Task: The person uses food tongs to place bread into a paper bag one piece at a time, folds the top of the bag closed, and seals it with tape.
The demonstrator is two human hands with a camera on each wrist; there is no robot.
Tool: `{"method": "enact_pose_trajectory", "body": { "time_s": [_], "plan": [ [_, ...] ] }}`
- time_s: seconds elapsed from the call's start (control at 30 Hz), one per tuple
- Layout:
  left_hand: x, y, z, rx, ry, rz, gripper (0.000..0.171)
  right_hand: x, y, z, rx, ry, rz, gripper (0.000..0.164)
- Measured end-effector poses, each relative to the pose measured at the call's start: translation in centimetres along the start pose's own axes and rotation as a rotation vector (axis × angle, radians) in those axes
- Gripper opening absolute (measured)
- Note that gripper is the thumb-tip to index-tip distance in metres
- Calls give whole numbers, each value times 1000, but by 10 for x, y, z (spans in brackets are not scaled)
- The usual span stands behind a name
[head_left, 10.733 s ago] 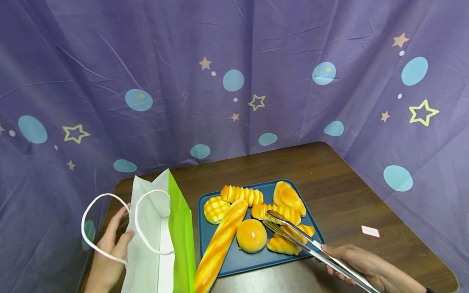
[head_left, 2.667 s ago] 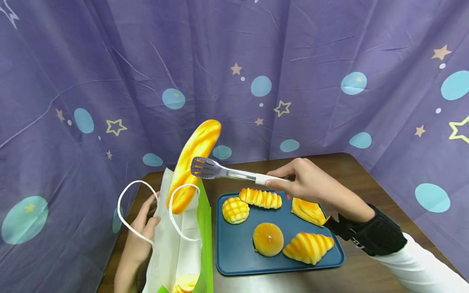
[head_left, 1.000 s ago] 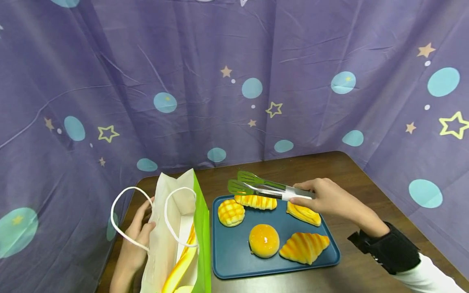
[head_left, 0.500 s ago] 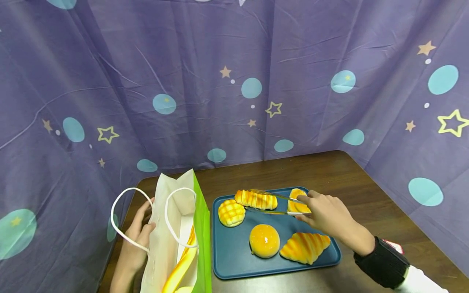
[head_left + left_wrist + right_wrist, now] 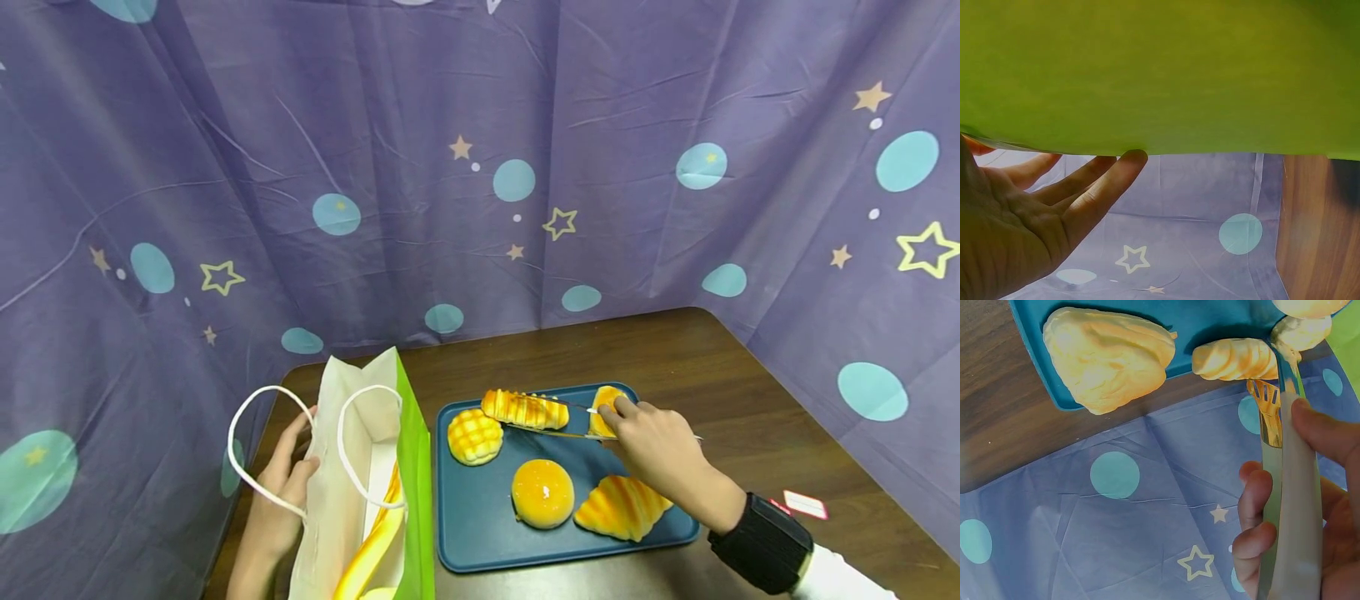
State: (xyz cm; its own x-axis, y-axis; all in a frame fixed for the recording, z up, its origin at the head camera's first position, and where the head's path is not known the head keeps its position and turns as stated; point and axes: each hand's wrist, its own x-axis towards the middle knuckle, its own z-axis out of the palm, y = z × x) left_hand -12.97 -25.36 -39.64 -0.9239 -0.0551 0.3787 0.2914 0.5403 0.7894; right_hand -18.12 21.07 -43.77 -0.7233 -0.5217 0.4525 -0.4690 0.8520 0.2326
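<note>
My right hand [image 5: 660, 442] grips metal tongs [image 5: 1300, 506] with pale handles. The tongs' two arms lie on either side of a ridged bread roll [image 5: 517, 409] at the back of the blue tray [image 5: 480, 554]. In the right wrist view, the tong tips reach the near end of that ridged roll. My left hand [image 5: 277, 483] rests against the left side of a green paper bag [image 5: 417, 500] with a white inside and white cord handles. Its fingers are extended, fingertips touching the green side in the left wrist view. A baguette [image 5: 367, 554] lies inside the bag; its lower end is hidden.
Also on the tray are a criss-cross bun [image 5: 475, 437], a round glossy bun [image 5: 542, 493], a croissant [image 5: 622, 508] and a folded pastry [image 5: 1107, 356], partly behind my right hand. A small red-edged label [image 5: 806, 504] lies right on the wooden table [image 5: 675, 354]. A purple curtain [image 5: 420, 100] surrounds the table.
The baguette went from tray to bag, held by the tongs. A second ridged roll has left the tray's middle. Since then the right hand has lowered the tongs around the back ridged roll.
</note>
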Motion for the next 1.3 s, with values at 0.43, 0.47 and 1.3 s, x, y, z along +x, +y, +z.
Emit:
{"method": "enact_pose_trajectory", "body": {
  "time_s": [0.43,0.47,1.3],
  "plan": [
    [-2,0,-1,0,13,6,59,3,-2,-2,-5,0,33,34],
    [-2,0,-1,0,13,5,59,3,-2,-1,-4,-3,37,33],
    [-2,2,0,-5,15,17,58,-16,22,-56,372,-135,144,31]
  ]
}}
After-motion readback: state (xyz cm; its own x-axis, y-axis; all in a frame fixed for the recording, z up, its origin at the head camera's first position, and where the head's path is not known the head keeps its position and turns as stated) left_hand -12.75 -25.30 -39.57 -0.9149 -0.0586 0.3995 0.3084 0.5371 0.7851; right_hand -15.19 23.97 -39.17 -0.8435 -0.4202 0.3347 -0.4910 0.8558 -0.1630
